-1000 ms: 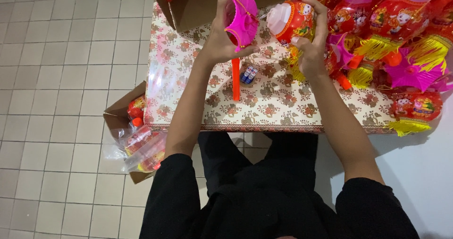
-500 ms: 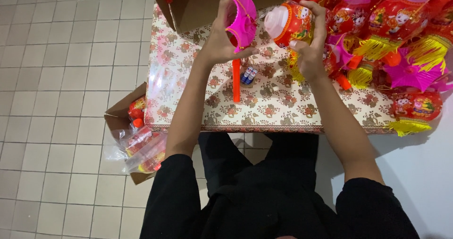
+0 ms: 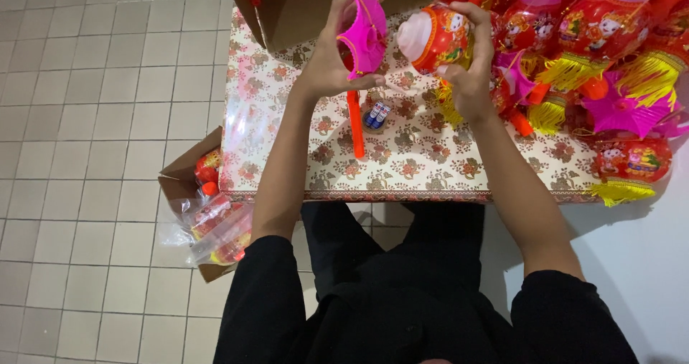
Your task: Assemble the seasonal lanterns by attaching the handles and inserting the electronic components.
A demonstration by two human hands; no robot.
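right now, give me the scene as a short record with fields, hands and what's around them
left hand: holds a pink scalloped lantern cap
right hand: holds a red lantern body, white end facing the cap
gap: cap and body apart
table: floral cloth; orange stick, batteries
right side: pile of finished lanterns
floor: open carton with bagged parts

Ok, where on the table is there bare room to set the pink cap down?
The table's left part, from its left edge to the orange stick, is bare, as is the front strip right of the batteries. The right side is crowded with finished lanterns. The left hand holds the pink cap.
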